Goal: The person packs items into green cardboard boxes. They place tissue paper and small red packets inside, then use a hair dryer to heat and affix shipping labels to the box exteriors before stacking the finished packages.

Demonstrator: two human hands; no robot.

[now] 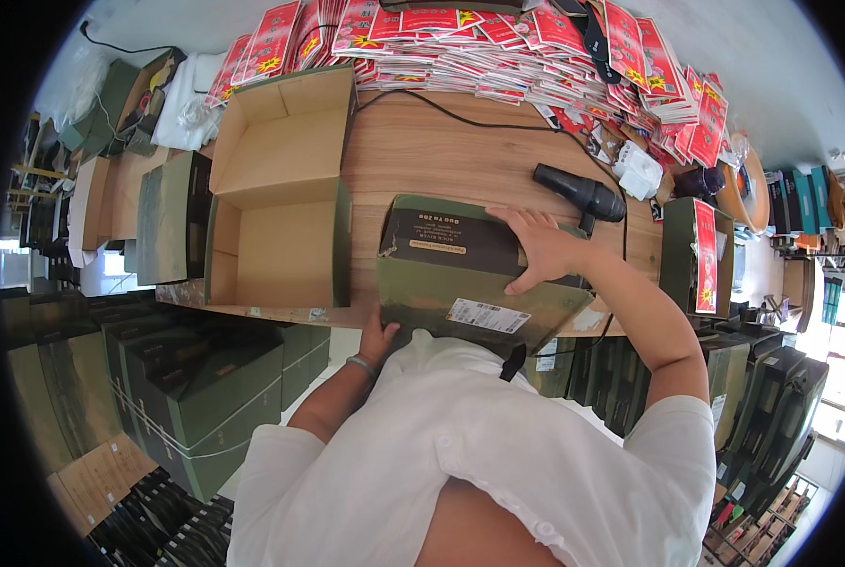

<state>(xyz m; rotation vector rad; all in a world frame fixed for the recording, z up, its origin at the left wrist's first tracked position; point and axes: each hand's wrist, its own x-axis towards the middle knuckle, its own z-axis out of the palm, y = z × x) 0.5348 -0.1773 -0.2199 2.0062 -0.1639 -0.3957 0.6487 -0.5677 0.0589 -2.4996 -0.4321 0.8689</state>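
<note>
A closed dark-green cardboard box (441,269) with a black band and a white label (488,316) lies tilted at the table's near edge, close against my body. My right hand (540,250) grips its upper edge toward the right, fingers spread over the top and thumb down on the label side. At the box's lower left corner is my left hand (377,338), its thumb against the corner and its other fingers partly hidden. Left of this box stands an open, empty box (281,241), green outside and brown inside, with its lid raised.
A black hair dryer (581,192) and its cord lie right of the box. Red printed packets (498,61) are heaped along the back of the wooden table (422,142). Another green box (694,257) stands at the right edge. Stacked green boxes (205,387) fill the floor on both sides.
</note>
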